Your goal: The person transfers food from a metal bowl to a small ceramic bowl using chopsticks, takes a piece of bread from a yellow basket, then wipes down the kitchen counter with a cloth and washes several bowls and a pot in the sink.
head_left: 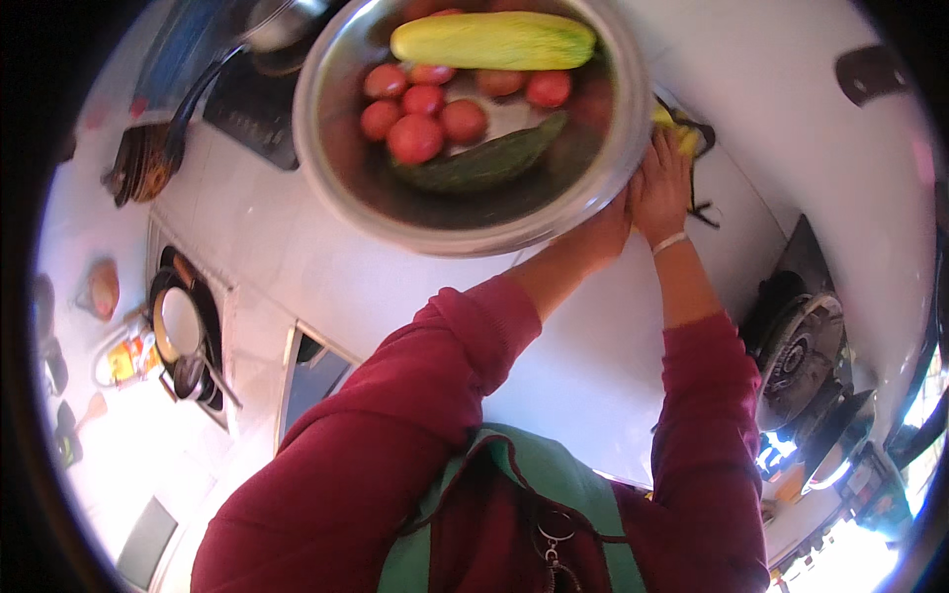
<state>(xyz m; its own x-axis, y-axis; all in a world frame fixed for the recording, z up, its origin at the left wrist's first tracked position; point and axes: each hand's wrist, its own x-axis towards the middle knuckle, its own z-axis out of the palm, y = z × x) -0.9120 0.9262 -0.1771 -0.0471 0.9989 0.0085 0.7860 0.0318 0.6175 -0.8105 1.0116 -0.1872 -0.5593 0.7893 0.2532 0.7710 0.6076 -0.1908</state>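
Note:
A large steel basin [308, 128] holds a yellow-green elongated gourd [494, 40], several red tomatoes [416, 138] and a dark green cucumber-like vegetable [484, 163]. Beside the basin's right rim, my two hands are close together. My right hand [660, 188], with a pale band at the wrist, has its fingers bent at a small yellow item [676, 128] with black cord-like parts; its kind is unclear. Touching the right hand, my left hand [610, 232] lies just under the basin's lower right edge, and its fingers are mostly hidden.
A black cooktop [242, 114] with a pan [282, 25] is at upper left. Along the left stand a dark-handled pan [178, 321] and small pot [188, 376]. A gas burner [796, 346] is at right, and a dark cylindrical object [870, 75] at upper right.

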